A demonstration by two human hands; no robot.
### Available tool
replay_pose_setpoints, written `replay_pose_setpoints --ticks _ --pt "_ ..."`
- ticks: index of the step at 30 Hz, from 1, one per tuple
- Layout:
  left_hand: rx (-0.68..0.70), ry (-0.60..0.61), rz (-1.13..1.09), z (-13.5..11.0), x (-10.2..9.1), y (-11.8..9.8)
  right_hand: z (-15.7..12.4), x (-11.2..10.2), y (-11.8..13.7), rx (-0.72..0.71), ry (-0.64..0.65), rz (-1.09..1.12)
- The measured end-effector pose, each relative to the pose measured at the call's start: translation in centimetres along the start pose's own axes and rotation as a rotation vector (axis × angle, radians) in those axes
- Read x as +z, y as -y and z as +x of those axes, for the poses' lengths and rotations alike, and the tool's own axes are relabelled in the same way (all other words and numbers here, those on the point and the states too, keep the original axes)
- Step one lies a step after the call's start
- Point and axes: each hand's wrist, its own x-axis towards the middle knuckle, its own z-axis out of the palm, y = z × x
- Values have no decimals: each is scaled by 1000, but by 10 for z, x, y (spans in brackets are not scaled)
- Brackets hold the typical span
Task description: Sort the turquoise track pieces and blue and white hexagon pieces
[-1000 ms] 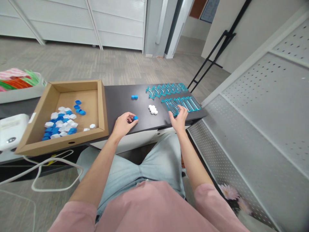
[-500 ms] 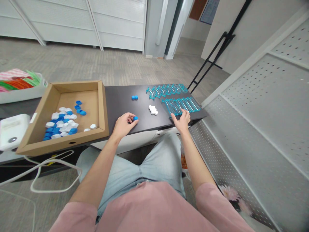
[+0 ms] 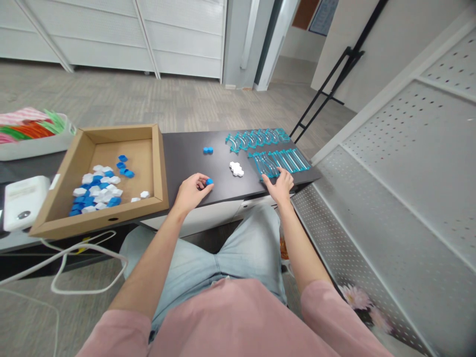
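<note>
My left hand (image 3: 191, 192) is closed, with thumb and fingertips on a small blue hexagonal block (image 3: 209, 182) just above or at the table top. My right hand (image 3: 279, 186) has its thumb and fingers apart over the near edge of a row of clear track pieces with teal edges (image 3: 284, 161); whether it touches them I cannot tell. A second row, of curved track pieces (image 3: 256, 140), lies behind. Between my hands sits a joined cluster of white hexagonal blocks (image 3: 236, 169). Farther back are blue blocks (image 3: 208, 150) lying side by side.
A cardboard box (image 3: 160, 171) on the left holds many white and blue hexagonal blocks (image 3: 98, 190). Beyond it stand a white bin (image 3: 33, 148) of colourful strips and a white device (image 3: 26, 201). White cables (image 3: 89, 248) hang below. A perforated panel (image 3: 375, 198) rises at the right.
Both hands keep nearly the same pose. The whole view has shifted very slightly, and the blocks and track pieces lie as before.
</note>
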Motion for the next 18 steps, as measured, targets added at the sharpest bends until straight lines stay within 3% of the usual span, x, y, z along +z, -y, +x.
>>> replay_pose_setpoints --ticks 7,11,13,14,16,18 --pt "-4 14 14 0 -1 0 -3 2 3 -8 -61 50" --pt "-1 8 -1 0 0 0 -8 -22 28 -77 -160 83" --pt "0 4 -2 0 0 1 -21 -51 58 -268 -196 134" --pt "2 4 -2 1 1 1 -32 -68 76 -457 -179 197" --pt "4 6 -2 1 2 2 -62 -104 116 -959 -33 368" --pt "2 8 -1 1 2 3 -98 -134 151 -1316 166 469"
